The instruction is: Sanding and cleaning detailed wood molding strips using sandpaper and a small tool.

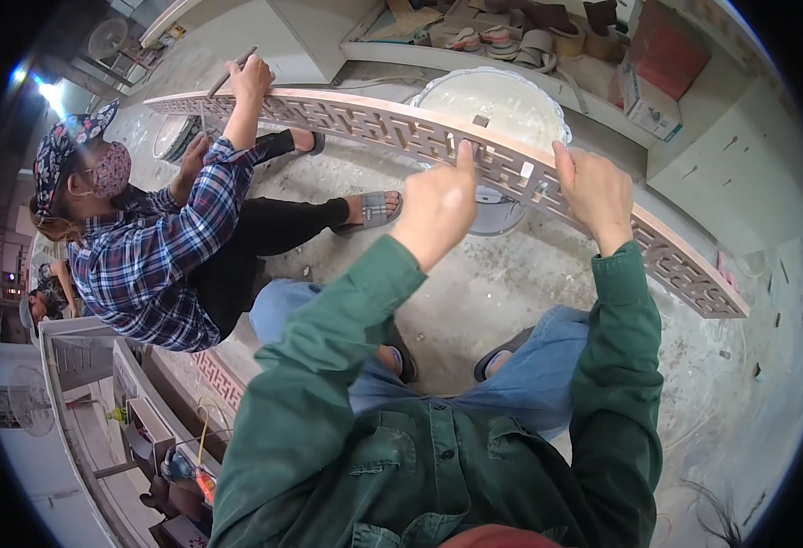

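"Where's the lattice panel [502, 164]?"
"Across the upper centre. My right hand [598, 192] clasps its edge, presumably for steadiness; my left hand [438, 205] is at its near side, whether pinching, I cannot tell."

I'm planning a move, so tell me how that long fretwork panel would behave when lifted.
The fretwork panel likely feels light for its size, since cutouts pierce it. Being long and narrow, it may flex somewhat. Pushed hard, it could crack where only slender strips remain.
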The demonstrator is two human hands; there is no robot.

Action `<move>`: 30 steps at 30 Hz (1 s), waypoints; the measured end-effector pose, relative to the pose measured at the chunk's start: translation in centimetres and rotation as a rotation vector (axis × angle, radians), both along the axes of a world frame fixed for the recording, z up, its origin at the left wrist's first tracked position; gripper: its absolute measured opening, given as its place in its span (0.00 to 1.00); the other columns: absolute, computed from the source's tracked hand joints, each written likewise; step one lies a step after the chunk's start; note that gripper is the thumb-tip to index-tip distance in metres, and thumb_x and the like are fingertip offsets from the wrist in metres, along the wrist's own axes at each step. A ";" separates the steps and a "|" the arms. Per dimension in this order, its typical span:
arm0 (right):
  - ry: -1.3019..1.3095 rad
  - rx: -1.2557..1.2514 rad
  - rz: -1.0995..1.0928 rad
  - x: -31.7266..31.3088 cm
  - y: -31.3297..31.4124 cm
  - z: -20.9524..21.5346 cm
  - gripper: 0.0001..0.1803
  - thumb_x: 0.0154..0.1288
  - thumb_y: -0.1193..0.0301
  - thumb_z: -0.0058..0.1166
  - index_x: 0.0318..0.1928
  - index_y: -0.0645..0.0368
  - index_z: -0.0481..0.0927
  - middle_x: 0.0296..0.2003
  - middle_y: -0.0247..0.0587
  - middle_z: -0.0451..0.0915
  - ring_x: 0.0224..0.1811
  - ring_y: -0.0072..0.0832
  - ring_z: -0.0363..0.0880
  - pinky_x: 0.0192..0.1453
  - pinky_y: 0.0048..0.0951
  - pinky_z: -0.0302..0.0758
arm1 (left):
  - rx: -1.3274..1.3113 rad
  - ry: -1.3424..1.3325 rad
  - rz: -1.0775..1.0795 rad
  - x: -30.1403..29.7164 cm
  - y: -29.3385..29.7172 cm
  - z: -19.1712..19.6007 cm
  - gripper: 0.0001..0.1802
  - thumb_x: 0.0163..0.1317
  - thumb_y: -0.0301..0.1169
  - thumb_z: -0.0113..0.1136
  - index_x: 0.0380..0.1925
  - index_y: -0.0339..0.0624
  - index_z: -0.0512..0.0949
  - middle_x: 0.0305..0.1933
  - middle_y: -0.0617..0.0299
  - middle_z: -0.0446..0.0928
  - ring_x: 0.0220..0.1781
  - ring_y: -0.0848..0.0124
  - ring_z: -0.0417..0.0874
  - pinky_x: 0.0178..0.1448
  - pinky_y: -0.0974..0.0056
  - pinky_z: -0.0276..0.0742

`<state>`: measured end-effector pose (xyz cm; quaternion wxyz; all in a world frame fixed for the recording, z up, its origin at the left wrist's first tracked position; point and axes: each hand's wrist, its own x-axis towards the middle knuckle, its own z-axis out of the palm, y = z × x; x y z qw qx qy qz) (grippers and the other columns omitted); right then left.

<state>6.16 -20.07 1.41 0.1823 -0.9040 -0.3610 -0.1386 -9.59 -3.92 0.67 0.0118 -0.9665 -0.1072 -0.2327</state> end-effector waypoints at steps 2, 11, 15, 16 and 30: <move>-0.006 0.004 0.009 -0.1 0.2 0.1 0.29 0.71 0.50 0.42 0.21 0.57 0.81 0.20 0.50 0.79 0.25 0.50 0.79 0.29 0.47 0.72 | -0.022 0.039 0.043 -0.6 -1.3 -0.4 0.30 0.52 0.22 0.51 0.58 0.23 0.68 0.22 0.47 0.78 0.21 0.55 0.81 0.25 0.57 0.77; 0.024 -0.027 -0.008 -0.1 0.0 0.2 0.29 0.71 0.49 0.40 0.24 0.58 0.82 0.23 0.51 0.80 0.28 0.51 0.79 0.32 0.48 0.73 | -0.054 0.039 -0.020 -1.0 0.5 0.2 0.26 0.55 0.24 0.51 0.57 0.28 0.71 0.22 0.47 0.78 0.21 0.53 0.81 0.24 0.54 0.76; 0.021 -0.025 -0.006 0.2 0.1 0.1 0.30 0.71 0.49 0.40 0.24 0.58 0.82 0.24 0.52 0.80 0.29 0.52 0.79 0.33 0.48 0.73 | -0.041 0.022 0.005 0.0 0.1 -0.7 0.27 0.54 0.24 0.51 0.57 0.26 0.70 0.22 0.48 0.78 0.22 0.55 0.82 0.25 0.54 0.77; 0.024 -0.030 -0.007 0.0 0.0 0.3 0.30 0.71 0.49 0.40 0.24 0.58 0.82 0.24 0.52 0.80 0.29 0.52 0.79 0.33 0.48 0.73 | -0.046 0.025 0.004 -0.7 -0.4 -0.8 0.27 0.54 0.24 0.51 0.57 0.26 0.70 0.22 0.48 0.78 0.22 0.55 0.82 0.25 0.54 0.77; 0.089 -0.008 -0.003 0.3 -0.4 -0.3 0.30 0.70 0.47 0.40 0.26 0.57 0.84 0.26 0.52 0.81 0.31 0.52 0.80 0.35 0.48 0.75 | -0.208 0.142 0.004 -4.5 -2.8 -0.1 0.28 0.55 0.25 0.53 0.59 0.32 0.70 0.21 0.45 0.78 0.23 0.52 0.82 0.27 0.51 0.77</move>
